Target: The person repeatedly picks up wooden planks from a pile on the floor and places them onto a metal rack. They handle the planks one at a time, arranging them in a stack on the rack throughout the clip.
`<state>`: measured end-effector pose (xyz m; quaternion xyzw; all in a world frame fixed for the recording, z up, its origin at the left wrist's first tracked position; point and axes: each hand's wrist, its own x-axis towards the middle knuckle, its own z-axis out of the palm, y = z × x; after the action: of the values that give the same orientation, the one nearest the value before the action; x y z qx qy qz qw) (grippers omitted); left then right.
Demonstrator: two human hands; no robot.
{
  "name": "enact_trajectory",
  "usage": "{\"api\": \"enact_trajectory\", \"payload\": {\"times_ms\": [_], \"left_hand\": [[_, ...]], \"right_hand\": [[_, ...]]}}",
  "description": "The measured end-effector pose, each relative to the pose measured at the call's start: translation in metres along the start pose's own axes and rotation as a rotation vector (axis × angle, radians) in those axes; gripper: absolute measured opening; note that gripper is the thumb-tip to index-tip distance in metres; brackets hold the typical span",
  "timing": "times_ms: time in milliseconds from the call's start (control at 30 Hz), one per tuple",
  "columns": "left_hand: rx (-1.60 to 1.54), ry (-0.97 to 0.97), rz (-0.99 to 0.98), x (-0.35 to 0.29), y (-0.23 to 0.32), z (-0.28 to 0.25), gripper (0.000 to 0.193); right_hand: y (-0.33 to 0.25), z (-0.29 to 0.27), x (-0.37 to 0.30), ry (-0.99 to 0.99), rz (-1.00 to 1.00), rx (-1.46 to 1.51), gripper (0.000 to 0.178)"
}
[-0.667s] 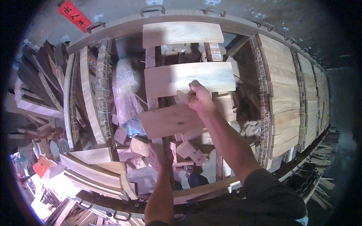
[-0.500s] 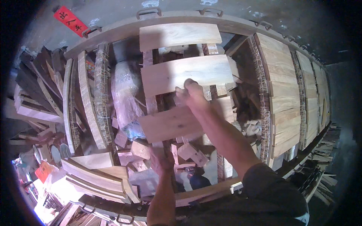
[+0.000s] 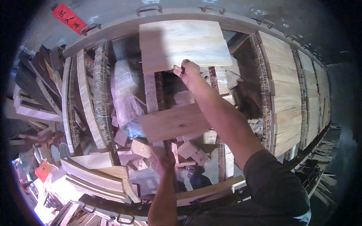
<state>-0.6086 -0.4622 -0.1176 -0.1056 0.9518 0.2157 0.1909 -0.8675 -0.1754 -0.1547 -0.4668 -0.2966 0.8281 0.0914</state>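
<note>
Since the earlier frames, the right hand (image 3: 189, 71) has been moved up and away from the lower plank, and only two pale planks are now seen across the opening where three were seen before. The upper plank (image 3: 183, 43) is grasped at its lower edge by the right hand, its grip clenched on the wood, at the far end of the crate. The lower plank (image 3: 175, 122) lies slanted across the middle of the crate, apart from that hand. The left hand (image 3: 163, 160) is lowered among small wood offcuts (image 3: 140, 147); whether its grip is closed on anything cannot be told.

A red rectangular label (image 3: 69, 18) with dark marks is fixed at the upper left, on the grey wall beyond the crate rim. A large wooden crate (image 3: 109, 28) with metal handles is filled with offcuts, upright boards and one bundle wrapped in clear film (image 3: 126, 90). Stacked boards (image 3: 284, 94) are packed along the right side.
</note>
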Motion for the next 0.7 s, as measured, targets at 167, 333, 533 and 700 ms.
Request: {"api": "enact_trajectory", "payload": {"times_ms": [167, 333, 533, 700], "left_hand": [[-0.060, 0.001, 0.029, 0.003, -0.005, 0.008, 0.092], [0.010, 0.040, 0.072, -0.005, -0.014, 0.012, 0.090], [-0.049, -0.010, 0.057, 0.002, -0.010, 0.008, 0.090], [-0.047, -0.012, 0.045, 0.001, -0.029, 0.017, 0.099]], "right_hand": [[0.010, 0.005, -0.003, -0.011, -0.006, 0.030, 0.014], [0.010, 0.008, -0.004, 0.045, 0.000, 0.013, 0.010], [0.021, 0.012, -0.012, 0.051, -0.053, 0.051, 0.010], [0.021, -0.009, 0.012, -0.074, -0.139, 0.089, 0.019]]}}
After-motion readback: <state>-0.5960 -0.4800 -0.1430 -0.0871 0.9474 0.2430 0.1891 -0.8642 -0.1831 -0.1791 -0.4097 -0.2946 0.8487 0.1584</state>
